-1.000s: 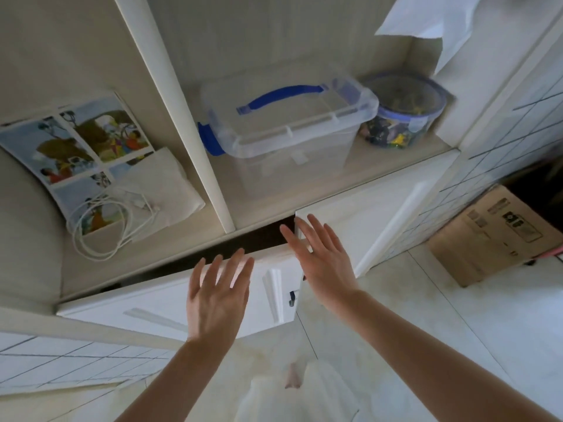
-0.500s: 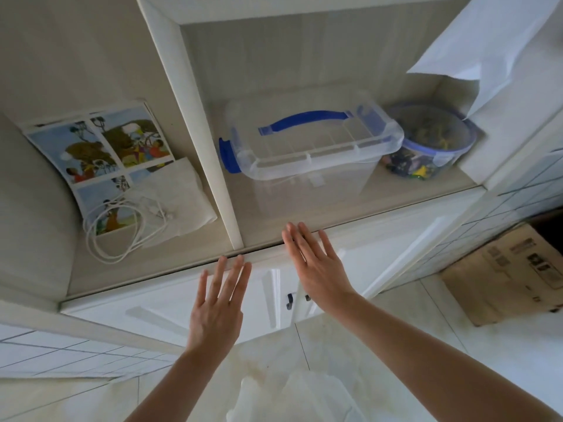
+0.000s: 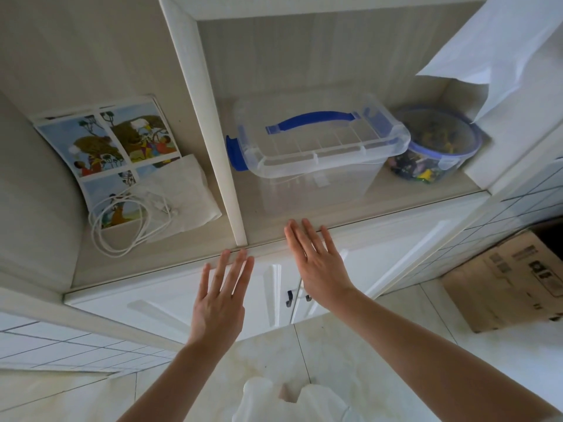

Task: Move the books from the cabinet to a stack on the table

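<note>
- White door panels are sitting under both my hands: the left hand (image 3: 219, 303) is spreading straight fingers (image 3: 240, 269) flat against the left cabinet door (image 3: 146, 303), gripping nothing.
- Right of centre, the right hand (image 3: 320, 269) is lying equally flat and empty, fingertips reaching the shelf edge (image 3: 380, 217) above the right cabinet door (image 3: 396, 251).
- Both doors are looking closed, their small dark handles (image 3: 289, 295) sitting between my wrists.
- One picture book (image 3: 106, 147) is lying in the upper left of the frame, partly under a white cloth (image 3: 182, 190) and a coiled white cable (image 3: 122, 226).
- Clear plastic box (image 3: 316, 153) and round lidded tub (image 3: 438, 147) are occupying the shelf in the upper centre and upper right.
- Risk, as I judge it: pulling the book out could be dragging cloth and cable off the shelf, since both are resting on it.
- No table is showing, so I cannot tell where the stack stands.
</note>
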The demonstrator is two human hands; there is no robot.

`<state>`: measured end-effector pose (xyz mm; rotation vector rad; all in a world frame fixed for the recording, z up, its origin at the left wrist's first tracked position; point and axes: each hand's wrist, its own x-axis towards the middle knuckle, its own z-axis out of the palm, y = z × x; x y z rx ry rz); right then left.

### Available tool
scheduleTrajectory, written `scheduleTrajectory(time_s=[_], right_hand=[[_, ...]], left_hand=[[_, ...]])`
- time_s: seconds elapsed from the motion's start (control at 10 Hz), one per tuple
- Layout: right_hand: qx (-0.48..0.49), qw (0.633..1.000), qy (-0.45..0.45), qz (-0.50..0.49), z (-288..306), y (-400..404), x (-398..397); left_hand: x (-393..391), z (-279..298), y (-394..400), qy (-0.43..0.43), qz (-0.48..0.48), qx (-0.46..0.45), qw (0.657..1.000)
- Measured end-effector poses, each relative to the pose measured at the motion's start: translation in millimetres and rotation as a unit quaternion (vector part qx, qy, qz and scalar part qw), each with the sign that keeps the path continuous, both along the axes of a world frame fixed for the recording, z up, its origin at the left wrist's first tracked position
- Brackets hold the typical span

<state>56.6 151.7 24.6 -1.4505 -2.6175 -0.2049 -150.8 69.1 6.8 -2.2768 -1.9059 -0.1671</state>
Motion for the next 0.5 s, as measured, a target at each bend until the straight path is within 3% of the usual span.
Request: scheduleTrajectory(time_s=[0.3,0.5], right_hand=[[-0.027,0.999,-0.018,-0.016,11.7,-15.9,1.9],[-0.058,0.998,0.005,-0.031,12.5,-56.0,20.5]], left_hand=[[3.6,15.1,-3.6,-0.009,0.002,-0.02,1.0],[5.7,21.8,-23.0,-0.07,0.075,-0.02,0.995]])
